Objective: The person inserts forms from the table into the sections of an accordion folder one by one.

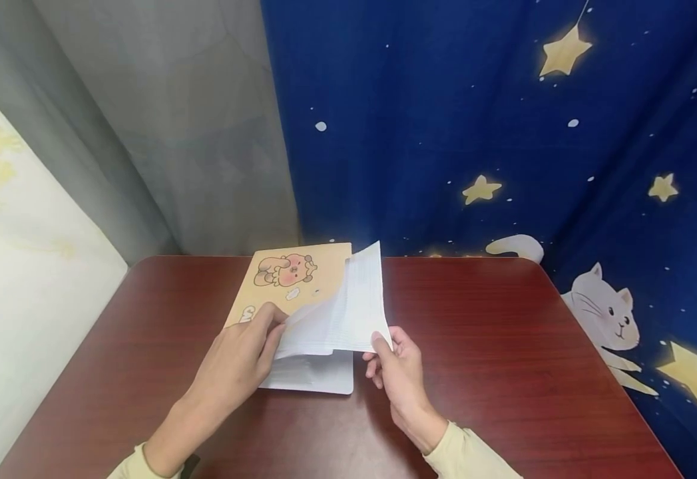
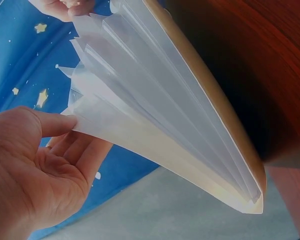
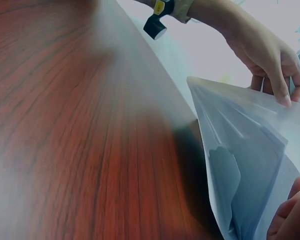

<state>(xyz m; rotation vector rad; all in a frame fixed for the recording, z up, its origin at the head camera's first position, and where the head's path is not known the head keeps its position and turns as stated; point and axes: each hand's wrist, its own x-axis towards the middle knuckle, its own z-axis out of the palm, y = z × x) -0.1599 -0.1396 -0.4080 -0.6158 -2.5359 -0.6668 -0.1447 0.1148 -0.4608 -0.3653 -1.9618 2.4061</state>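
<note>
Notebook (image 1: pixel 300 279) on red table (image 1: pixel 504 346), left hand (image 1: pixel 237 362), right hand (image 1: pixel 399 372) lifting pages (image 1: pixel 348 313)

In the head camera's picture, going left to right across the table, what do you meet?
Left hand resting on the notebook → tan notebook cover with a cartoon animal → fanned white pages → right hand pinching the page corner → bare red-brown table.
</note>
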